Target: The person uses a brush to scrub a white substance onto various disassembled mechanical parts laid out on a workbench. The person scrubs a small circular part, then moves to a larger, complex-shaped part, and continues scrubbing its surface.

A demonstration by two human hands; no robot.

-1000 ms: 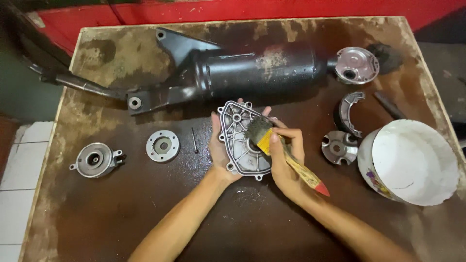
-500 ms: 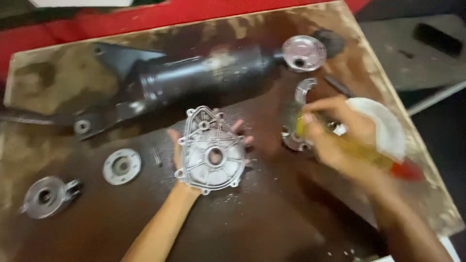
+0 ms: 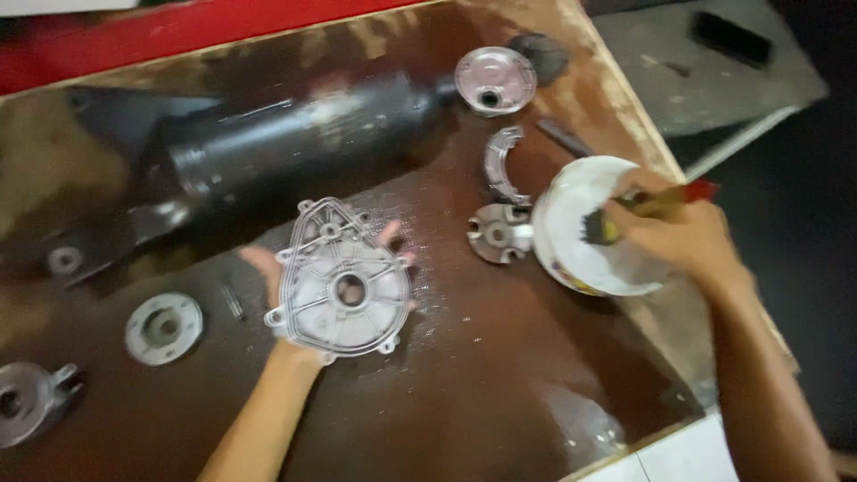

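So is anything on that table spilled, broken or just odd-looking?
The wooden table looks wet and dark with stains around the metal cover in the left hand. Its top is worn pale at the edges. The white bowl sits near the right edge.

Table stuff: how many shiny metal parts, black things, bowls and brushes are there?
Silver metal parts: 6 (ribbed cover, flat ring, hub, round cap, curved shoe, star piece)
Black things: 3 (exhaust muffler, dark lump, small bar)
White bowls: 1
Paintbrushes: 1
Total: 11
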